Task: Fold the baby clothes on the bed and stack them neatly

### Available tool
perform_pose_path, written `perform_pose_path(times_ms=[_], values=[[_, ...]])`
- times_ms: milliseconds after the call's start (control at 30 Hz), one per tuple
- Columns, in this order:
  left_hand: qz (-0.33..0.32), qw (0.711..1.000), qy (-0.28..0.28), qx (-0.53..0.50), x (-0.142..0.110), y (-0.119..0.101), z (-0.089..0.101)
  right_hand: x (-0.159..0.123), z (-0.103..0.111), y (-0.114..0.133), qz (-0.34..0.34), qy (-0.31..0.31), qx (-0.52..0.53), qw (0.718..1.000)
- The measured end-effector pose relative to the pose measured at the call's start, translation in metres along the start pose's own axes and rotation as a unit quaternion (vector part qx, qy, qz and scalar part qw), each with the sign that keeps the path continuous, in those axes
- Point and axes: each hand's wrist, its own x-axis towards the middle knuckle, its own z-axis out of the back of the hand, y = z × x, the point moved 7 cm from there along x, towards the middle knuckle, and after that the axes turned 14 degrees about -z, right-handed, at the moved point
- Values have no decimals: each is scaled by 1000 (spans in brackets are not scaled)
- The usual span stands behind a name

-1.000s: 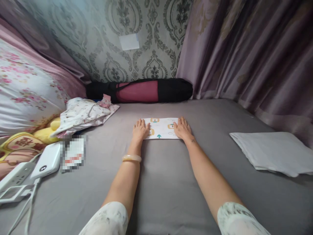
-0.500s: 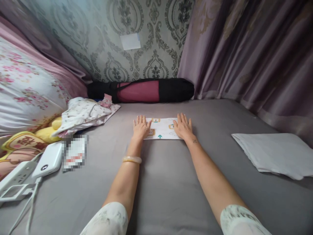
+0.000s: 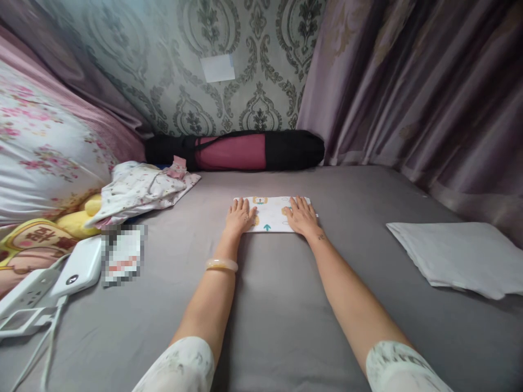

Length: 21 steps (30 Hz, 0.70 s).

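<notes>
A folded white cloth with printed yellow animal faces and a green arrow-like mark lies flat, its long side running left to right. My left hand rests palm down on its left end, fingers spread and pointing away from me. On the right end lies my right hand, also flat with fingers apart. Both thumbs point inward over the print. The parts of the cloth beneath my palms are hidden.
Grey sheet covers the bed. A folded pale cloth lies right. Left are a white power bank, a power strip, cables and a crumpled printed garment. A black and maroon long bag lies along the wall.
Both hands have shifted slightly inward over the folded cloth, so its outer corners now show beyond my fingers. The cloth stays in place.
</notes>
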Motion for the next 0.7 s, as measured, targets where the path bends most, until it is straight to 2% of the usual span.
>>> perform_pose_path(times_ms=[133,233,333,433,700], values=[[-4,999,-26,30,1,-8,6,-6,12,8,9,-29,0,1000],[-37,995,-61,66,2,-24,10,-13,19,21,37,-57,9,998],[-61,995,-39,67,3,-36,3,-16,13,29,48,-35,8,998],[-62,996,-15,58,2,-37,-4,-16,5,29,44,-19,4,999],[-56,997,-19,44,2,-35,-3,-15,5,27,39,-10,2,999]])
